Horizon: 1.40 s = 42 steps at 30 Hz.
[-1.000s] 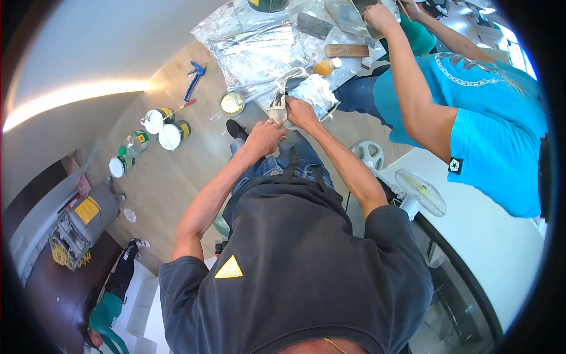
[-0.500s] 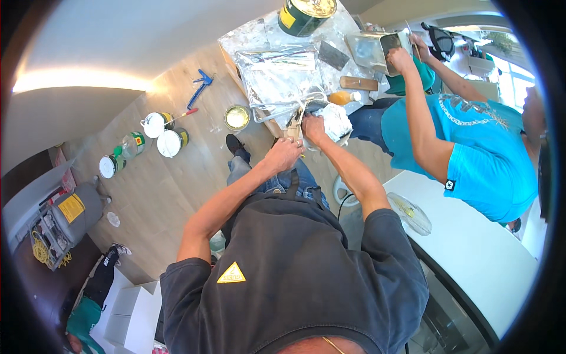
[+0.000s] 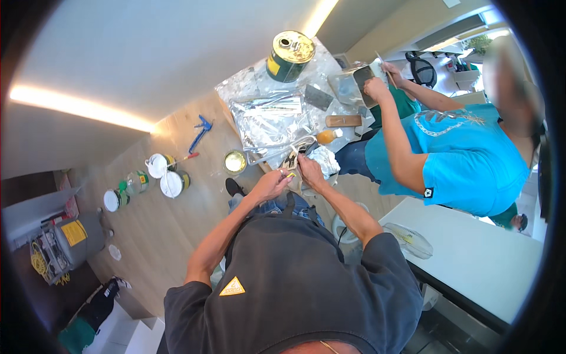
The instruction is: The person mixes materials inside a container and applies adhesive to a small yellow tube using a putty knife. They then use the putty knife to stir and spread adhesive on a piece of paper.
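My left hand (image 3: pixel 271 185) is closed in a pinch, and a small yellow piece (image 3: pixel 291 175) shows at its fingertips; its kind is not clear. Close by, my right hand (image 3: pixel 310 172) is bent at the near edge of the worktable (image 3: pixel 253 82), fingers curled downward. What those fingers grip, if anything, is hidden. Just beyond both hands lies a dark and tan item (image 3: pixel 289 160) that I cannot identify. Crumpled white plastic (image 3: pixel 324 160) bulges beside my right hand. A bottle of orange-brown liquid (image 3: pixel 328 136) lies past it.
A large green can (image 3: pixel 291 56), a wooden-looking block (image 3: pixel 344 121) and a grey slab (image 3: pixel 318 97) rest on the table. A co-worker in blue (image 3: pixel 448 159) handles a rectangular container (image 3: pixel 363 82) at right. Paint cans (image 3: pixel 171 184) and a blue caulking gun (image 3: pixel 201 133) occupy the floor at left.
The view has tilted, so the table sits lower in the picture. My left hand has drawn slightly back from the dark and tan item, showing the yellow piece more clearly. My right hand stays beside the plastic.
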Each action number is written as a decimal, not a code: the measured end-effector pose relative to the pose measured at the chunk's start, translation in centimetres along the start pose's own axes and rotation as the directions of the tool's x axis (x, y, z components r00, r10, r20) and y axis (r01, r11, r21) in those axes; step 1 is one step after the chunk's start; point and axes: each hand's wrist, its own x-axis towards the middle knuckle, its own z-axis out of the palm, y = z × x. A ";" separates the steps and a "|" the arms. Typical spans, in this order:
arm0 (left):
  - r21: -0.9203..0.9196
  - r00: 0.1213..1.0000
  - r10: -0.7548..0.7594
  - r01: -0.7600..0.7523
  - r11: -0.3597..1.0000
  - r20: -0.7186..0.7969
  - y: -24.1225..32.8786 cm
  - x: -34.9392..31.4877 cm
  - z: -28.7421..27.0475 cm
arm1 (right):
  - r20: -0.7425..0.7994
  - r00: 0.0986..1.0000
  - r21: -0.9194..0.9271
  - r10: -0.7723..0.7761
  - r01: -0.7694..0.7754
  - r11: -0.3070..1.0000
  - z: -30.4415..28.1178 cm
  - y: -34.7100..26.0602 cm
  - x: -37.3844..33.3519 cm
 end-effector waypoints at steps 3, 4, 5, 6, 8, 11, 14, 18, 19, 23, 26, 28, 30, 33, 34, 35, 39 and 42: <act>-0.040 0.999 -0.049 0.048 0.998 -0.011 1.3 1.0 -0.5 | -0.102 0.995 0.184 0.014 0.005 0.983 -1.9 -1.3 -0.6; -0.039 0.999 -0.042 0.042 0.998 -0.012 1.7 1.5 -0.6 | -0.129 0.992 0.228 0.011 0.019 0.973 -2.3 -1.6 -0.7; -0.031 1.000 -0.029 0.029 0.999 0.003 2.2 1.9 -0.6 | -0.165 0.986 0.211 0.003 0.033 0.977 -2.8 -1.8 -0.8; -0.027 1.000 -0.019 0.020 0.999 0.015 2.4 2.1 -0.5 | -0.190 0.981 0.241 0.025 0.023 0.970 -3.1 -2.0 -1.1; -0.032 1.000 0.004 -0.003 0.999 0.024 2.9 2.6 -0.2 | -0.236 0.970 0.302 0.064 0.010 0.953 -3.7 -2.3 -1.5; -0.078 1.000 0.013 -0.014 0.997 -0.013 2.1 3.0 0.3 | -0.372 0.925 0.367 0.076 0.071 0.928 -5.1 -3.6 -1.6; -0.166 0.995 -0.024 0.008 0.986 -0.093 1.8 3.4 0.3 | -0.396 0.883 0.538 0.254 -0.001 0.843 -6.3 -4.3 -1.4; -0.291 0.971 -0.117 0.053 0.955 -0.208 1.2 3.4 -2.0 | -0.303 0.772 0.823 0.558 -0.083 0.562 -7.2 -3.6 -1.6; -0.328 0.961 -0.119 0.032 0.944 -0.249 0.6 3.4 -2.5 | -0.270 0.741 0.883 0.615 -0.064 0.465 -7.7 -3.4 -1.6; -0.471 0.926 -0.172 -0.006 0.882 -0.335 -1.2 3.3 -5.1 | -0.092 0.644 0.995 0.760 0.042 0.085 -8.7 -1.3 -1.9; -0.548 0.887 -0.222 -0.041 0.835 -0.406 -1.8 2.4 -7.2 | 0.075 0.663 0.971 0.745 0.121 -0.206 -9.3 -0.9 -2.7; -0.568 0.866 -0.239 -0.062 0.821 -0.440 -2.6 1.6 -8.4 | 0.183 0.750 0.857 0.636 0.195 -0.476 -9.1 -0.7 -3.8; -0.577 0.836 -0.281 -0.051 0.815 -0.471 -2.9 0.6 -9.2 | 0.248 0.825 0.785 0.507 0.135 -0.605 -8.7 -1.5 -4.2; -0.566 0.834 -0.319 0.009 0.824 -0.451 -3.2 -0.9 -10.5 | 0.260 0.908 0.705 0.327 0.053 -0.707 -7.9 -5.0 -4.1; -0.557 0.840 -0.327 0.036 0.830 -0.432 -3.5 -1.3 -10.8 | 0.250 0.929 0.686 0.272 0.028 -0.727 -7.5 -6.5 -3.8; -0.558 0.846 -0.341 0.062 0.827 -0.411 -3.7 -1.6 -11.0 | 0.263 0.941 0.681 0.215 -0.023 -0.732 -7.0 -7.9 -3.6; -0.617 0.872 -0.354 0.079 0.783 -0.338 -4.9 -2.2 -11.8 | 0.306 0.952 0.675 -0.008 -0.223 -0.704 -7.4 -13.7 -2.2; -0.647 0.890 -0.354 0.093 0.757 -0.286 -4.2 -1.8 -12.5 | 0.364 0.931 0.744 0.009 -0.285 -0.605 -7.0 -16.5 -1.0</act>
